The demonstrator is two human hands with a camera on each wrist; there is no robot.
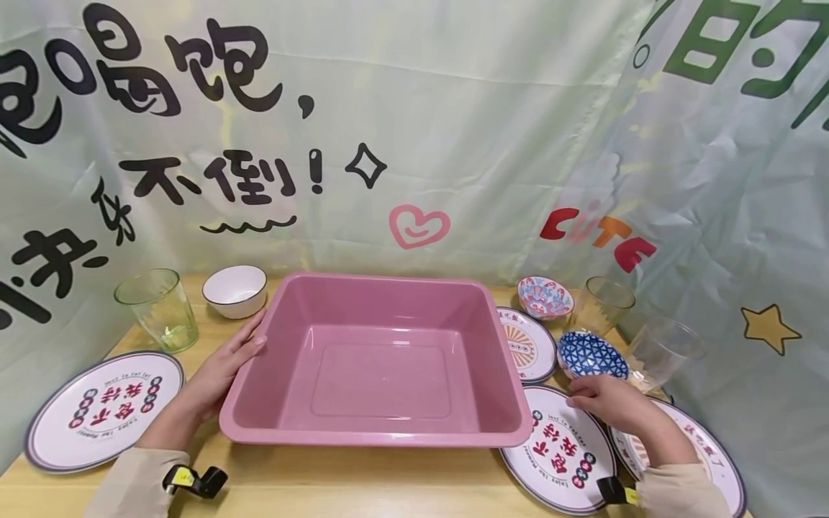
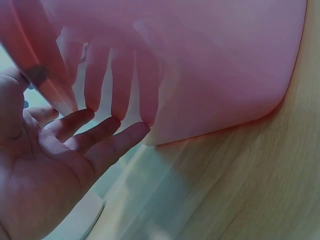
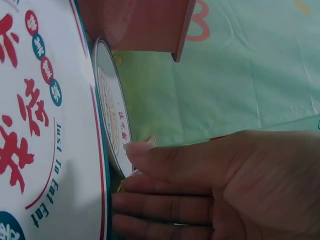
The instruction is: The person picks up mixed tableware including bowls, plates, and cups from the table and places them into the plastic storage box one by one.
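A pink plastic basin (image 1: 382, 437) stands on the wooden table in the middle of the head view. On its left side rests my left hand (image 1: 219, 374); in the left wrist view, nearly straight fingertips (image 2: 131, 134) touch the smooth outer wall (image 2: 225, 80). My right hand (image 1: 618, 406) is over the right-hand plates with loosely bent fingers and grips nothing. Just beyond it sits a blue-patterned bowl (image 1: 592, 352). Below it lies a printed white plate (image 1: 527, 467), partly overlapping a second plate (image 1: 728, 467). In the right wrist view the fingers (image 3: 165, 207) are beside a plate's rim.
Left of the basin are a green-tinted glass (image 1: 158, 313), a white bowl (image 1: 236, 291) and a printed plate (image 1: 48, 439). At right stand a red-patterned bowl (image 1: 545, 296), an amber glass (image 1: 602, 306), a clear glass (image 1: 667, 349) and a smaller plate (image 1: 544, 352). A printed cloth (image 1: 492, 144) hangs behind.
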